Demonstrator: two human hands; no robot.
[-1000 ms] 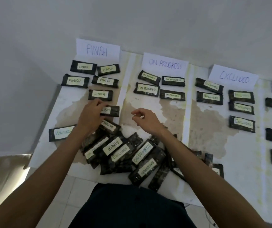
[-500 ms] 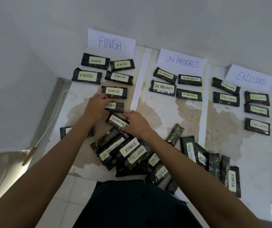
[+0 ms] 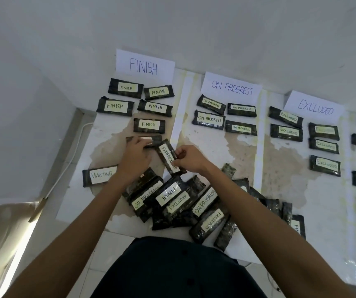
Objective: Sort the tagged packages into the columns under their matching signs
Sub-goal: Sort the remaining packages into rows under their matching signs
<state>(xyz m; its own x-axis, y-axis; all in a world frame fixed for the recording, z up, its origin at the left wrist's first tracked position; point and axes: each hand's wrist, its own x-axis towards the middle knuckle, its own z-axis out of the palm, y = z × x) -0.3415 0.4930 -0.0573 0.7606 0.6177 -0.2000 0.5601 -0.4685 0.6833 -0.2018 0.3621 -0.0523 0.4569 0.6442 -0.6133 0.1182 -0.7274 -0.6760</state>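
We log: right hand (image 3: 188,159) pinches ON PROGRESS package (image 3: 168,157), long axis away from us; ON PROGRESS sign (image 3: 231,90) lies beyond-right; left hand (image 3: 135,158) grip unclear.

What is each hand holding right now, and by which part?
Right hand pinches the ON PROGRESS package at its near end. Left hand lies on a FINISH package; a grip cannot be told.
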